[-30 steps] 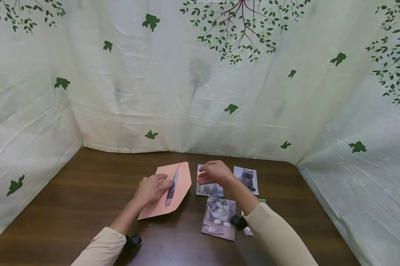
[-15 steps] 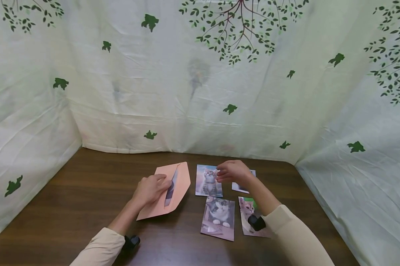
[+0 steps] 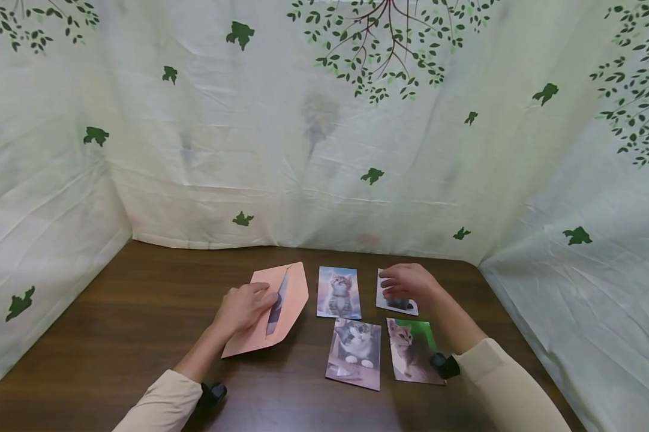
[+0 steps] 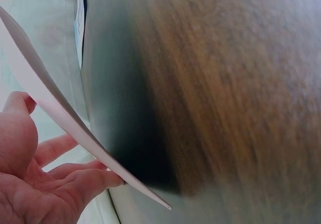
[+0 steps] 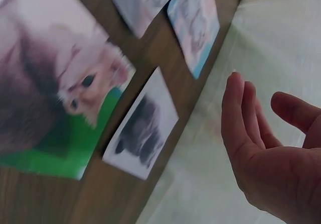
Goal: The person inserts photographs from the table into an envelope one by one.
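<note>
The left hand (image 3: 246,307) holds the pink envelope (image 3: 296,300) with bent fingers, while the right hand (image 3: 411,282), loosely extended and gripping nothing, hovers nearest the grey-cat card (image 5: 141,133) lying right of the envelope, long axis pointing away from the person.

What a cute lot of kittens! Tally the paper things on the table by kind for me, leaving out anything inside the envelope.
Loose cat pictures: 4
Pink envelope: 1
Total: 5
</note>
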The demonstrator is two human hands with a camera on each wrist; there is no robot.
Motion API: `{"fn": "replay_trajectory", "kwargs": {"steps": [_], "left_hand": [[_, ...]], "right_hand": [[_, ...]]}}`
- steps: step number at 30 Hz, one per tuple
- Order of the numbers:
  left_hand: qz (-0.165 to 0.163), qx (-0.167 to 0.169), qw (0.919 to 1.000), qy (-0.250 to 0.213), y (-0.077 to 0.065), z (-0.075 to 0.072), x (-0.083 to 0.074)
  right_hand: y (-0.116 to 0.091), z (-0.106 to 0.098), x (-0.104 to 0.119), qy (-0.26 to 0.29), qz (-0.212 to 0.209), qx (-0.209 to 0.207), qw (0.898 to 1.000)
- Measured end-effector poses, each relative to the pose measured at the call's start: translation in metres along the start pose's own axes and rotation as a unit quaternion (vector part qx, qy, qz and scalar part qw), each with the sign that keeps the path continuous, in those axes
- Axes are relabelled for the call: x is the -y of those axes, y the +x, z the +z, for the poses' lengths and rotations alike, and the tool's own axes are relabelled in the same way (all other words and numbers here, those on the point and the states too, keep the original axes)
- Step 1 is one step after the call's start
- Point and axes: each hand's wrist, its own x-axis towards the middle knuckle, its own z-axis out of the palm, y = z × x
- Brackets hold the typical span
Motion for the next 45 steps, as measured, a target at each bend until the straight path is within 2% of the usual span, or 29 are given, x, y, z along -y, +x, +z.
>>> {"fn": "replay_trajectory", "kwargs": {"steps": [8,19,26,32,45], "left_hand": [[0.0,0.006,1.0,-0.007,0.0,-0.001,-0.002],[0.001,0.005,1.0,-0.003,-0.001,-0.002,-0.002],[-0.001,0.003,1.0,-0.005,-0.001,-0.002,-0.003],[-0.002,0.002,1.0,-0.007,-0.002,-0.002,-0.004],[0.001,0.002,1.0,-0.004,-0.001,-0.002,-0.003]], "right_hand": [[-0.007,-0.026,-0.02,0.002,0.039,-0.013,0.999],[-0.015,-0.056,-0.049,-0.021,0.059,-0.023,0.998],[-0.019,-0.065,-0.065,-0.045,0.058,-0.019,0.997],[-0.019,-0.069,-0.078,-0.058,0.086,-0.029,0.994],[-0.022,-0.073,-0.097,-0.04,0.122,-0.046,0.991]]}}
